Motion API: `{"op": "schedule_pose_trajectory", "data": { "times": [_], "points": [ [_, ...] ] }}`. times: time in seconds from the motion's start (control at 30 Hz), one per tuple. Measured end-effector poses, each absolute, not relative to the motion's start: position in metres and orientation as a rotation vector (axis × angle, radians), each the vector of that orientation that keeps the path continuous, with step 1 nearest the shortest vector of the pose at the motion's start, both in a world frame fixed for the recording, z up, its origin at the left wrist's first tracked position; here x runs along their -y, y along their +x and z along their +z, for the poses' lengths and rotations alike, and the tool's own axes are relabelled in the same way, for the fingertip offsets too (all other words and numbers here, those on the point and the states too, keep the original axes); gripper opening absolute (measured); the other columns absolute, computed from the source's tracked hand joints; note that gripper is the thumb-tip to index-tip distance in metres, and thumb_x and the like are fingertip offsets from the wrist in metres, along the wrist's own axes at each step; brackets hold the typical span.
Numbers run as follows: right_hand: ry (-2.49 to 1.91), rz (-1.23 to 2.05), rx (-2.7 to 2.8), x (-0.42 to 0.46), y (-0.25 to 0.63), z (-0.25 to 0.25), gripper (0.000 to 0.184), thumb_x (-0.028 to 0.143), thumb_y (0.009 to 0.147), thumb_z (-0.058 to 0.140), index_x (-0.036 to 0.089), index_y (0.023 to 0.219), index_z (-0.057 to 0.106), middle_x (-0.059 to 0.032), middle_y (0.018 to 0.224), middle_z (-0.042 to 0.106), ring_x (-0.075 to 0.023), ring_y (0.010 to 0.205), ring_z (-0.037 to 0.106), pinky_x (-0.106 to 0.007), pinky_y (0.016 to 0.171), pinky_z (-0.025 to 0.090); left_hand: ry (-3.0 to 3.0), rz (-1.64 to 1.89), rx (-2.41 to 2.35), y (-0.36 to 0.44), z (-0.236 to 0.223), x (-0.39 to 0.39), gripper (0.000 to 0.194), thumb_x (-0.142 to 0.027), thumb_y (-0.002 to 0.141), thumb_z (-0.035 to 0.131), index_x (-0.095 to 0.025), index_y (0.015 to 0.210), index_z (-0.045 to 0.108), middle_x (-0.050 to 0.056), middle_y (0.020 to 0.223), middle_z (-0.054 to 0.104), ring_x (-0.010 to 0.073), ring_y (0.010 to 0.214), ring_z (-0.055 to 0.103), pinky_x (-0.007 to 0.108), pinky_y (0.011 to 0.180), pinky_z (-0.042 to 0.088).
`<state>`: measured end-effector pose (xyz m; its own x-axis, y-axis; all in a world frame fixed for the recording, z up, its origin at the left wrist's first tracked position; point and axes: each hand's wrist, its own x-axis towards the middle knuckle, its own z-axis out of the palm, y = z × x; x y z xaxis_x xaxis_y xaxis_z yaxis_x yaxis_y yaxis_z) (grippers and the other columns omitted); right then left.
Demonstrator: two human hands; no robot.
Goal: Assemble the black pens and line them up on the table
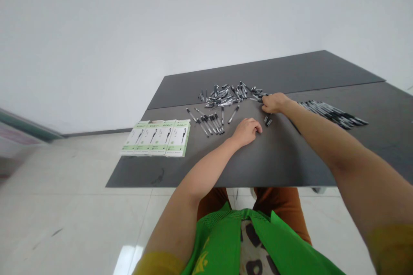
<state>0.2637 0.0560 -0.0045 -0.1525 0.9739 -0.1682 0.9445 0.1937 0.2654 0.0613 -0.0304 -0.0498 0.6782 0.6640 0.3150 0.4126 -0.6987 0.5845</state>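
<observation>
Reaching at loose pens point(222, 99) with the right hand point(274, 103), bunched at the fingertips, unclear whether pinching any, and resting the left hand point(244, 132), loosely curled, on the table point(226, 169); liable to skew the pen row point(338, 115) by lowering the right forearm point(316, 133)

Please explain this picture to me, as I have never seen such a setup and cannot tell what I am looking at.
There is no robot here: the one picture comes from a camera worn on a person's head, looking forward and down. The hands are the person's own. On the dark table lie four green-and-white boxes at the left, a jumbled pile of pens in the middle with a few more spread nearer, and a row of pens at the right. The left hand rests on the table, apparently empty. The right hand is among pens at the pile's right edge; whether it grips one is unclear.
</observation>
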Motion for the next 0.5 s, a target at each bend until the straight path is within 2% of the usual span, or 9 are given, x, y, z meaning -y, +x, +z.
{"op": "schedule_pose_trajectory", "data": {
  "times": [0.17,0.3,0.4,0.5],
  "points": [
    [1.962,0.251,-2.373,-0.045,0.256,-0.007,0.043,0.034,0.097,0.04,0.002,0.123,0.053,-0.0241,0.101,0.07,-0.0297,0.095,0.066,-0.037,0.082,0.041,2.416,0.725,-0.859,0.063,-0.051,0.032,0.029,0.001,0.078,0.048,-0.017,0.08,0.07,0.007,0.094,0.068,0.0196,0.096,0.059,0.036,0.098,0.046],
    [2.037,0.369,-2.584,-0.038,0.25,0.0,0.044,0.037,0.1,0.028,0.006,0.116,0.056,-0.0236,0.102,0.069,-0.0293,0.09,0.064,-0.037,0.076,0.041,2.501,0.749,-0.94,0.059,-0.049,0.033,0.028,-0.002,0.081,0.047,-0.017,0.085,0.069,0.006,0.097,0.066,0.0185,0.097,0.059,0.032,0.094,0.047],
    [2.031,0.45,-2.95,-0.029,0.246,0.001,0.04,0.037,0.099,0.029,0.012,0.108,0.059,-0.0185,0.097,0.069,-0.0276,0.091,0.062,-0.038,0.08,0.044,2.613,0.829,-1.213,0.05,-0.042,0.029,0.023,-0.008,0.085,0.049,-0.017,0.097,0.067,0.009,0.106,0.064,0.0221,0.106,0.056,0.035,0.097,0.045],
    [2.094,0.44,-3.273,-0.011,0.24,-0.002,0.037,0.039,0.1,0.028,0.018,0.107,0.058,-0.012,0.091,0.069,-0.025,0.093,0.062,-0.039,0.085,0.046,2.544,0.849,-1.712,0.043,-0.036,0.02,0.026,-0.014,0.091,0.047,-0.012,0.113,0.061,0.015,0.117,0.061,0.027,0.113,0.052,0.039,0.097,0.043]
  ]
}}
